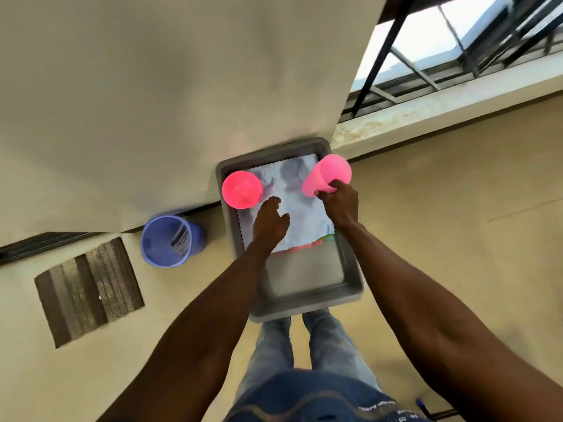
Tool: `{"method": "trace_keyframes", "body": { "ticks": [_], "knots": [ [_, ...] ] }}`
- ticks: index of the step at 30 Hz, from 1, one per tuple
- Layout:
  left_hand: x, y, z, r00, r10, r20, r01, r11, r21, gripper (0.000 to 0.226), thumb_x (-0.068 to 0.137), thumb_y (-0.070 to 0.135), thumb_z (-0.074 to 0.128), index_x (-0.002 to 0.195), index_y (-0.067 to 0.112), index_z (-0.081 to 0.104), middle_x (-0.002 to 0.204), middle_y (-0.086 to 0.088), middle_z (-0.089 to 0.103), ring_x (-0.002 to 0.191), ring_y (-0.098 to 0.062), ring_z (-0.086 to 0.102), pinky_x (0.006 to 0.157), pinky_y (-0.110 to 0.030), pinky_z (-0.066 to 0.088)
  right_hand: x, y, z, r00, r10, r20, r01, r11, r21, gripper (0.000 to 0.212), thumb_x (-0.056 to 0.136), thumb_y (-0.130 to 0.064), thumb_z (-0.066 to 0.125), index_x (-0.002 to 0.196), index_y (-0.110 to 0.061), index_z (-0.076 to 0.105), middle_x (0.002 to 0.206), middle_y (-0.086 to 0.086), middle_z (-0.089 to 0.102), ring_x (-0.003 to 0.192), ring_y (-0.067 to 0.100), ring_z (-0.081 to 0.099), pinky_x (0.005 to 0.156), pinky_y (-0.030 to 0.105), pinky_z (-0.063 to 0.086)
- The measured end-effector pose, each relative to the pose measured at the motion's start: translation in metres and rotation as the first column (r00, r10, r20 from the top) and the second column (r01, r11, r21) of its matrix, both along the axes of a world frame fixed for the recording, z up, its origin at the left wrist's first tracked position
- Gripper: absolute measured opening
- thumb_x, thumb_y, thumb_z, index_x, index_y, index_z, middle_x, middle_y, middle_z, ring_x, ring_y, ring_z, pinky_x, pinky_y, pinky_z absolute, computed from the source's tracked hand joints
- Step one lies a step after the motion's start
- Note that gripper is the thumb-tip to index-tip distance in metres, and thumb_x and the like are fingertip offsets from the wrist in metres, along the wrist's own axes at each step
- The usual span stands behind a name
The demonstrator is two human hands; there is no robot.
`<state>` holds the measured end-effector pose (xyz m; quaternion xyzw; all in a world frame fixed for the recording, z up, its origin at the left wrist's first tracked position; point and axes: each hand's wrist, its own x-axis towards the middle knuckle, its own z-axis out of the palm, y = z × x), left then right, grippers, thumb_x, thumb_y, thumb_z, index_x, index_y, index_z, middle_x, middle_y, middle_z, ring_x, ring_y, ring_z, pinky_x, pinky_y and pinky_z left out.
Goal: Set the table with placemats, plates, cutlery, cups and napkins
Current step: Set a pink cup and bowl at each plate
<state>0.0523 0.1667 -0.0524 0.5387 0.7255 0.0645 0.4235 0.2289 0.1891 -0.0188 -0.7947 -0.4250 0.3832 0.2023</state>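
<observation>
Right hand (338,199) pinches the lower edge of a pink cup (325,175) above the far right corner of a grey bin (350,269); cup tilted, long axis slanting toward the upper right; left hand (269,222), fingers relaxed, rests on a white cloth (301,214) inside; second pink cup (242,189) upright, mouth upward, at the far left corner; blue bucket (170,240) on the floor nearby.

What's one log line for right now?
right hand: grips pink cup | left hand: reaching over white cloth | tub: second cup inside
</observation>
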Motion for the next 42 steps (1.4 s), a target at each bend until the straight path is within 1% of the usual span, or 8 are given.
{"method": "trace_keyframes", "body": {
  "ticks": [2, 8, 12, 16, 20, 23, 28, 42],
  "knots": [
    [0.005, -0.004, 0.018, 0.997, -0.07, -0.03, 0.07, 0.998, 0.002, 0.063, 0.09, 0.047, 0.057, 0.142, 0.015, 0.04, 0.139, -0.002, 0.049, 0.129, -0.019, 0.047, 0.108, -0.031, 0.035, 0.008, -0.016, 0.027, 0.999, 0.004, -0.035, -0.004, 1.0, -0.001, 0.034, 0.079, -0.027, 0.076, 0.107, -0.007, 0.071, 0.113, 0.017, 0.069, 0.104, 0.035, 0.062, 0.08, 0.032, 0.047],
    [0.046, -0.04, 0.089, 0.93, -0.266, 0.254, 0.248, 0.963, 0.101, 0.1, 0.068, 0.028, 0.089, 0.148, 0.015, 0.029, 0.149, -0.007, 0.04, 0.134, -0.021, 0.042, 0.11, -0.032, 0.039, 0.034, -0.086, 0.117, 0.996, 0.067, -0.056, -0.071, 0.995, -0.072, 0.059, 0.077, -0.031, 0.08, 0.129, -0.01, 0.061, 0.135, 0.014, 0.057, 0.119, 0.029, 0.054, 0.088, 0.029, 0.041],
    [0.069, -0.076, 0.107, 0.819, -0.487, 0.304, 0.423, 0.87, 0.253, 0.094, 0.068, 0.033, 0.088, 0.143, 0.012, 0.036, 0.137, -0.004, 0.051, 0.122, -0.017, 0.052, 0.09, -0.008, 0.046, 0.045, -0.147, 0.161, 0.995, 0.074, -0.062, -0.081, 0.991, -0.104, 0.046, 0.078, -0.036, 0.078, 0.118, -0.019, 0.063, 0.129, 0.01, 0.056, 0.108, 0.024, 0.055, 0.086, 0.034, 0.046],
    [0.082, -0.112, 0.131, 0.709, -0.553, 0.437, 0.455, 0.833, 0.315, 0.1, 0.067, 0.028, 0.09, 0.146, 0.015, 0.03, 0.13, 0.002, 0.05, 0.11, -0.008, 0.05, 0.068, -0.002, 0.046, 0.036, -0.221, 0.176, 0.97, -0.186, -0.156, 0.202, 0.975, 0.095, 0.049, 0.081, -0.052, 0.072, 0.125, -0.036, 0.057, 0.119, 0.006, 0.064, 0.096, 0.019, 0.063, 0.082, 0.032, 0.051],
    [0.099, -0.148, 0.147, 0.557, -0.566, 0.608, 0.521, 0.808, 0.275, 0.106, 0.059, 0.032, 0.093, 0.145, 0.018, 0.032, 0.136, -0.004, 0.05, 0.117, -0.019, 0.054, 0.081, -0.023, 0.056, 0.024, -0.298, 0.171, 0.609, -0.566, -0.556, 0.761, 0.614, 0.209, 0.051, 0.095, -0.035, 0.06, 0.142, -0.027, 0.041, 0.101, 0.012, 0.071, 0.082, 0.022, 0.07, 0.073, 0.034, 0.054],
    [0.115, -0.177, 0.161, 0.435, -0.543, 0.718, 0.632, 0.752, 0.187, 0.106, 0.047, 0.041, 0.089, 0.139, 0.02, 0.04, 0.128, -0.007, 0.057, 0.114, -0.023, 0.058, 0.087, -0.037, 0.057, 0.018, -0.357, 0.157, 0.351, -0.634, -0.689, 0.912, 0.399, 0.097, 0.042, 0.085, -0.021, 0.061, 0.125, -0.015, 0.048, 0.095, 0.01, 0.071, 0.081, 0.022, 0.067, 0.071, 0.033, 0.049],
    [0.149, -0.241, 0.185, 0.259, -0.519, 0.814, 0.78, 0.609, 0.14, 0.09, 0.061, 0.015, 0.085, 0.138, 0.018, 0.04, 0.123, -0.009, 0.061, 0.111, -0.024, 0.061, 0.082, -0.035, 0.058, 0.009, -0.433, 0.148, 0.438, -0.642, -0.63, 0.833, 0.553, 0.016, 0.042, 0.08, -0.006, 0.064, 0.122, -0.008, 0.059, 0.105, 0.012, 0.069, 0.094, 0.024, 0.064, 0.09, 0.041, 0.048],
    [0.291, -0.488, 0.231, 0.012, -0.505, 0.863, 0.958, 0.253, 0.135, 0.059, 0.061, 0.026, 0.083, 0.116, 0.02, 0.062, 0.107, -0.002, 0.073, 0.099, -0.017, 0.068, 0.085, -0.038, 0.056, 0.091, -0.677, 0.181, 0.315, -0.705, -0.635, 0.938, 0.332, 0.097, 0.055, 0.076, 0.003, 0.074, 0.126, -0.012, 0.06, 0.117, 0.01, 0.07, 0.108, 0.024, 0.065, 0.09, 0.035, 0.054]
  ]
}}
